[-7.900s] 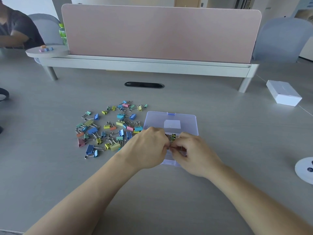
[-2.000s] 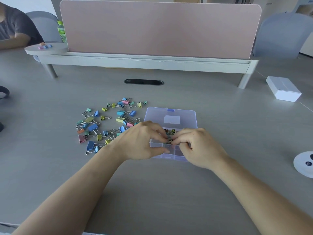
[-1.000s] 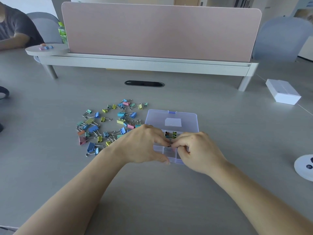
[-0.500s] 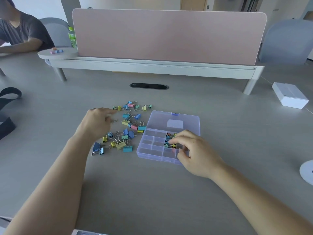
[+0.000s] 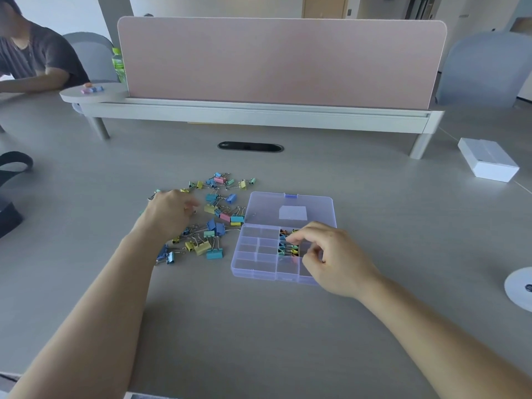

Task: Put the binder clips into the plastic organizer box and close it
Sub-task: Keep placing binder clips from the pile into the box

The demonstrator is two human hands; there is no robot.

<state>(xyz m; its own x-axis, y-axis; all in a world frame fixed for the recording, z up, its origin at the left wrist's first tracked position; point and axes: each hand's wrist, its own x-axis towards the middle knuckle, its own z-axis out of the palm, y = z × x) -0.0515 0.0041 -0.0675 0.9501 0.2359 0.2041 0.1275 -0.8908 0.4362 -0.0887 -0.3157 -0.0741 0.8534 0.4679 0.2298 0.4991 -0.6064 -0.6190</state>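
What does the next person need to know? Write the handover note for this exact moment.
Left hand: over the loose binder clips, reaching; whether it grips one cannot be told.
Right hand: at the organizer box, fingers curled beside the filled compartments; a hold cannot be told.
Box: open on the table, lid laid back flat; clips fill a column of compartments right of centre, the left ones are bare.
Done: a few clips stowed.
Left: most clips lie scattered left of the box; stow them, then close the lid.

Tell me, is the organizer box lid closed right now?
No, the plastic organizer box lies open, its lid folded back flat on the table with the compartments exposed.
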